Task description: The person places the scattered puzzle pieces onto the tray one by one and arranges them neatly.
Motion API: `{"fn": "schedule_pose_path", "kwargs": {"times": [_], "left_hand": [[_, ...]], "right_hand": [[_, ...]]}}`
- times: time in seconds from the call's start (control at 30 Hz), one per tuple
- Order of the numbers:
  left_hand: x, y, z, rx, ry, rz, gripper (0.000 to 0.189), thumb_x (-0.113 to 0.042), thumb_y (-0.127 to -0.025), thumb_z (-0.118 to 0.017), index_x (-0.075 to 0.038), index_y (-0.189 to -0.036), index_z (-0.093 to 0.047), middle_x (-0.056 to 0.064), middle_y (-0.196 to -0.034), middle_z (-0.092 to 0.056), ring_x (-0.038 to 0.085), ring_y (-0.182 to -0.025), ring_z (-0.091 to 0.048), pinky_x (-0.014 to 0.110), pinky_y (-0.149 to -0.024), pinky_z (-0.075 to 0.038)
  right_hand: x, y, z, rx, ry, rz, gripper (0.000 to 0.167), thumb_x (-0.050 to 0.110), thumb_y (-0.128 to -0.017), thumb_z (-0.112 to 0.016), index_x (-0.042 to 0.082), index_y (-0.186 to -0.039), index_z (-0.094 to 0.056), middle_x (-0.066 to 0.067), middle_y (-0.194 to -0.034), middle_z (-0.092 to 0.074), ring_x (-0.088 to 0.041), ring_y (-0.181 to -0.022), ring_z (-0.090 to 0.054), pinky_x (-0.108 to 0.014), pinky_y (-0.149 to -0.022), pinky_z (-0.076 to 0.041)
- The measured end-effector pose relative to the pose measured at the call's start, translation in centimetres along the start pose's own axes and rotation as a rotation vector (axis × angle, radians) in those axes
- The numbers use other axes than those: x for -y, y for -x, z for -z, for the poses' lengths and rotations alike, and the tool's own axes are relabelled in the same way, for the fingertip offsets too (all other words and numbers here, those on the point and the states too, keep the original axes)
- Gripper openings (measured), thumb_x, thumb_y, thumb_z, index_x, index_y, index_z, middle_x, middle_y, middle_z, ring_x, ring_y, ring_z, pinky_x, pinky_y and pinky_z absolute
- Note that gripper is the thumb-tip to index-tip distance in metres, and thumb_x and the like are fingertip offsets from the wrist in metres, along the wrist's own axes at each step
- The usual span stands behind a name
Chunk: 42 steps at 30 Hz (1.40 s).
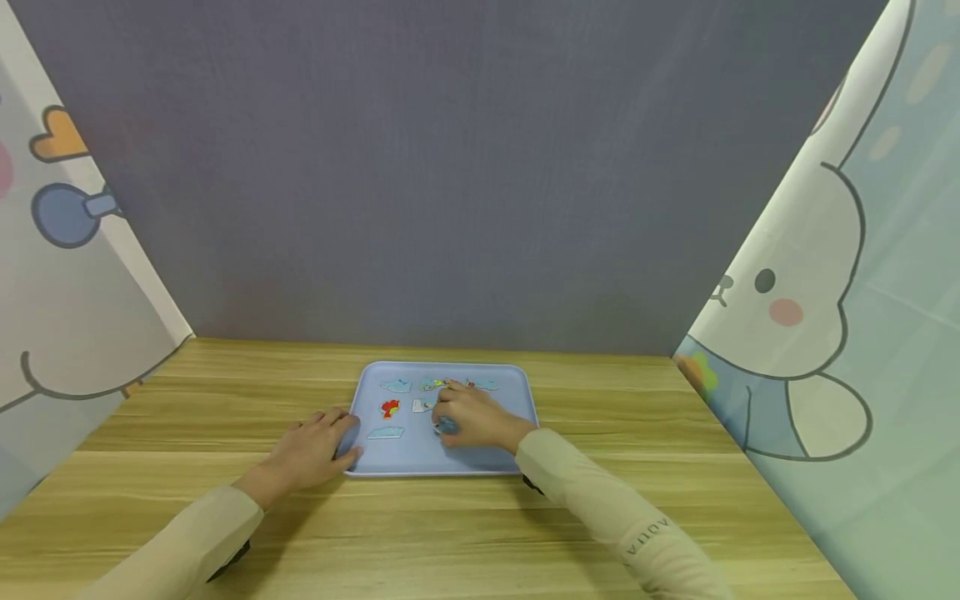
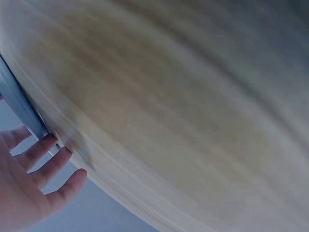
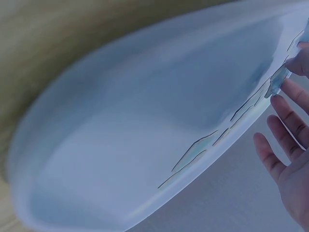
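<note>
A light blue tray [image 1: 405, 460] lies on the wooden table, with several flat, irregular pieces on it. My left hand [image 1: 311, 446] rests at the tray's left edge, fingers spread and fairly straight, as the left wrist view also shows. Over the tray's middle, my right hand [image 1: 476, 417] pinches a blue-grey flat piece [image 3: 277, 79] between thumb and index finger. Around it lie a red piece with a green spot [image 1: 390, 408], a whitish piece [image 1: 422, 406], a pale blue piece [image 1: 386, 433] and another pale blue one [image 1: 396, 386]. The right hand partly hides the pieces near it.
The wooden table [image 1: 615, 483] extends around the tray. A dark grey panel [image 1: 435, 175] stands behind it, and printed cartoon walls [image 1: 810, 333] close in both sides.
</note>
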<state>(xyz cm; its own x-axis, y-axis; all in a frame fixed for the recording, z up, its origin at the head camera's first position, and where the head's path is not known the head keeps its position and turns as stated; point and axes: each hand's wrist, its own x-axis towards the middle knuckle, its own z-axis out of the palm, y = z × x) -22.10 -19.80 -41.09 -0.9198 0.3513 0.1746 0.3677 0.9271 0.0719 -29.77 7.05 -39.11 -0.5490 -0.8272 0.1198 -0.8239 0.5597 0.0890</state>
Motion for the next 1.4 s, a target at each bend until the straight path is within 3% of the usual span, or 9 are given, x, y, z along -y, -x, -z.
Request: {"fn": "schedule_pose_path", "kwargs": {"times": [0.1,0.4,0.77,1.4], "left_hand": [[-0.1,0.0,0.0,0.004,0.002,0.000,0.047,-0.038,-0.085,-0.059,-0.006,-0.119,-0.055,0.017,-0.124,-0.053,0.041,-0.112,-0.051,0.061,-0.079,-0.044],[-0.1,0.2,0.1,0.008,0.002,0.002,0.046,-0.038,-0.086,-0.058,-0.007,-0.119,-0.055,0.017,-0.124,-0.053,0.042,-0.111,-0.051,0.061,-0.079,-0.044],[0.0,0.1,-0.1,-0.003,-0.002,0.002,0.045,-0.039,-0.086,-0.059,-0.008,-0.118,-0.055,0.016,-0.123,-0.054,0.042,-0.111,-0.052,0.061,-0.078,-0.044],[0.2,-0.1,-0.3,0.012,-0.007,0.004,0.047,-0.039,-0.085,-0.059,-0.007,-0.120,-0.054,0.017,-0.125,-0.053,0.041,-0.113,-0.051,0.061,-0.079,-0.044]], "right_hand": [[0.2,-0.4,-0.2,0.008,0.005,0.005,0.023,0.032,-0.077,-0.068,0.021,-0.097,-0.067,0.005,-0.102,-0.058,-0.018,-0.117,-0.049,-0.036,-0.106,-0.035],[0.7,-1.4,-0.7,0.015,0.008,0.028,0.021,0.032,-0.077,-0.068,0.023,-0.096,-0.067,0.008,-0.100,-0.059,-0.008,-0.096,-0.049,-0.025,-0.093,-0.042],[1.0,-1.8,-0.9,0.030,0.015,0.024,0.021,0.031,-0.077,-0.069,0.022,-0.097,-0.067,0.008,-0.100,-0.059,-0.009,-0.095,-0.048,-0.023,-0.090,-0.042],[0.8,-2.0,-1.0,0.066,-0.071,0.004,0.022,0.028,-0.079,-0.068,0.021,-0.100,-0.065,0.008,-0.106,-0.058,-0.009,-0.101,-0.048,-0.023,-0.092,-0.042]]}}
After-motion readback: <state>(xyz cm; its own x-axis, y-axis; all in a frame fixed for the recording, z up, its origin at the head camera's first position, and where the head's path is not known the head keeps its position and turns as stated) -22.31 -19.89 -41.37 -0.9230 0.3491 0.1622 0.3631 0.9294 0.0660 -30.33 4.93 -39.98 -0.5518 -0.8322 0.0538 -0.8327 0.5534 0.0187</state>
